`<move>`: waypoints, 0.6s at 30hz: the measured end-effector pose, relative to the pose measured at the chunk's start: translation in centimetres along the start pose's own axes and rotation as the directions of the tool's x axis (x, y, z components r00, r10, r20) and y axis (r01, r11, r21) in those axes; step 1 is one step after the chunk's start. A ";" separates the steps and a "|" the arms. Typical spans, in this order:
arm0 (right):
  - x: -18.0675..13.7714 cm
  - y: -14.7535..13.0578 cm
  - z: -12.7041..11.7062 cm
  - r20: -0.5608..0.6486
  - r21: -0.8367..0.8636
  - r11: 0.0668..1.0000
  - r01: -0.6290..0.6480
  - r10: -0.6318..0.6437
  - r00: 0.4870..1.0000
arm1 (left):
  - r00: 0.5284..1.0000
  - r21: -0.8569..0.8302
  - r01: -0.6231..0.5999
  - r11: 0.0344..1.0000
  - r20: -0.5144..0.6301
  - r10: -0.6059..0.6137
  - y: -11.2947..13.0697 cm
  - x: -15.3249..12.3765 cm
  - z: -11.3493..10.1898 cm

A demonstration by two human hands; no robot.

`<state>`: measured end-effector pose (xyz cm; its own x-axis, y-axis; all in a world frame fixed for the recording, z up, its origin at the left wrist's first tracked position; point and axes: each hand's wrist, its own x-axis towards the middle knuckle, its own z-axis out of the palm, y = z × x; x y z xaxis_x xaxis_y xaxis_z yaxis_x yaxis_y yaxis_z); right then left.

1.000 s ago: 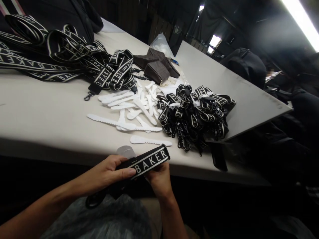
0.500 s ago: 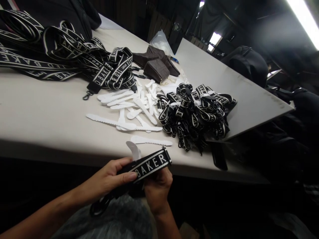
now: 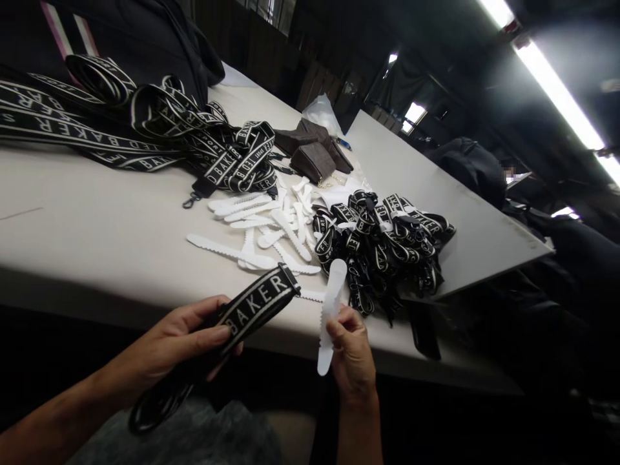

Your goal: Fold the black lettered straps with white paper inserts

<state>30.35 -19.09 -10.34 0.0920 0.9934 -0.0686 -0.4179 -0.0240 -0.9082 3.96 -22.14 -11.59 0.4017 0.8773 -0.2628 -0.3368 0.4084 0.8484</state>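
Note:
My left hand [image 3: 188, 339] is closed around a folded black webbing strap [image 3: 256, 300] with white "BAKER" lettering and pale edge lines. A dark loop of the strap hangs below that wrist. On the right, my right hand [image 3: 352, 352] pinches a white serrated plastic strip [image 3: 332, 310] with a rounded head, held nearly upright and apart from the strap. Beyond the hands lies a heap of similar white strips [image 3: 285, 223] on the table [image 3: 97, 239]. A pile of bundled lettered straps [image 3: 382, 242] sits just behind the held strip.
Long loose lettered straps [image 3: 145, 142] with a metal hook spread over the left side, by a black bag [image 3: 140, 45]. Brown quilted pouches [image 3: 314, 155] and a clear plastic bag [image 3: 322, 115] lie farther back. A white board [image 3: 411, 168] extends at the right.
My right hand has come away from the strap to the right with the white strip, which earlier stuck out by the strap. My left hand has shifted left with the strap.

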 end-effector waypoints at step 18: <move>-0.9 1.4 6.0 0.221 -0.477 0.873 0.103 0.006 0.975 | 0.978 -0.117 -0.016 0.993 0.206 0.040 -0.8 1.8 1.3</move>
<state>24.27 -19.38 -9.11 -0.1120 0.9935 0.0190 0.0752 0.0275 -0.9968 6.04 -21.23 -12.10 0.5551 0.8218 -0.1283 -0.4400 0.4211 0.7931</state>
